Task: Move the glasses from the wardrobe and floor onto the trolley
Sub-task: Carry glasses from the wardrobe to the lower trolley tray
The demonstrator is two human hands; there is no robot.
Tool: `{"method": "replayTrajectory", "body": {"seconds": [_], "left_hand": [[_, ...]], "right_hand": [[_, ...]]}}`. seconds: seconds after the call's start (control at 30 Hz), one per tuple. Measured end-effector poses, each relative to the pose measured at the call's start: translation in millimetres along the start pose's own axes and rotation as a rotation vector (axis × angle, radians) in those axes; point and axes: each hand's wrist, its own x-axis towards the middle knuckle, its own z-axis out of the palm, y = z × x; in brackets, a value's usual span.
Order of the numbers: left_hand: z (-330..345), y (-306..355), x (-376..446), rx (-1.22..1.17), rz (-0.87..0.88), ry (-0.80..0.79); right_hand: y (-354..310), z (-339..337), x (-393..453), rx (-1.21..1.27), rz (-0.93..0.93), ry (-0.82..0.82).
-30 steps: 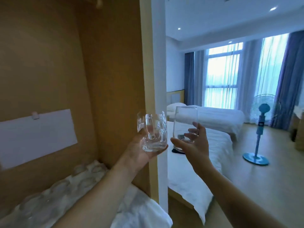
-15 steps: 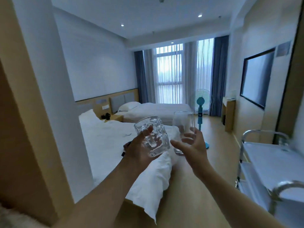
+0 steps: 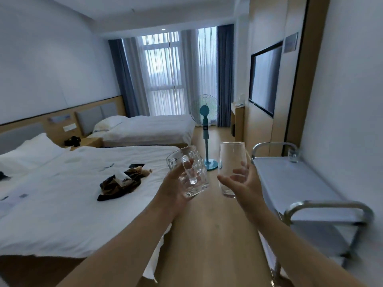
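Beside the trolley [image 3: 290, 183], each hand's grip holds one glass: left [image 3: 176, 187] a mug [image 3: 190, 175], right [image 3: 244, 183] a tumbler [image 3: 230, 160].

Two white beds fill the left: the near bed [image 3: 62, 204] carries a dark crumpled cloth [image 3: 119, 184], the far bed [image 3: 149, 129] lies beyond it. Past the near bed's foot stands a blue pedestal fan [image 3: 205, 121]. Behind the fan hang blue curtains [image 3: 224, 75]; right of it, a wall-mounted television [image 3: 265, 79].

Trolley top [image 3: 290, 183] bare beside small glass [image 3: 293, 157]
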Motion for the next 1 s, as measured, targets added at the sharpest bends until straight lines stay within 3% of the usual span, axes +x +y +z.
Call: {"method": "replayTrajectory", "body": {"seconds": [0.57, 1.0], "left_hand": [[5.3, 18.2, 205.5, 0.113, -0.166, -0.310], [24.7, -1.5, 335.1, 0.148, -0.274, -0.438]], "right_hand": [[30.2, 10.2, 126.5, -0.066, 0.018, 0.325], [71.2, -1.6, 201.1, -0.171, 0.074, 0.498]]}}
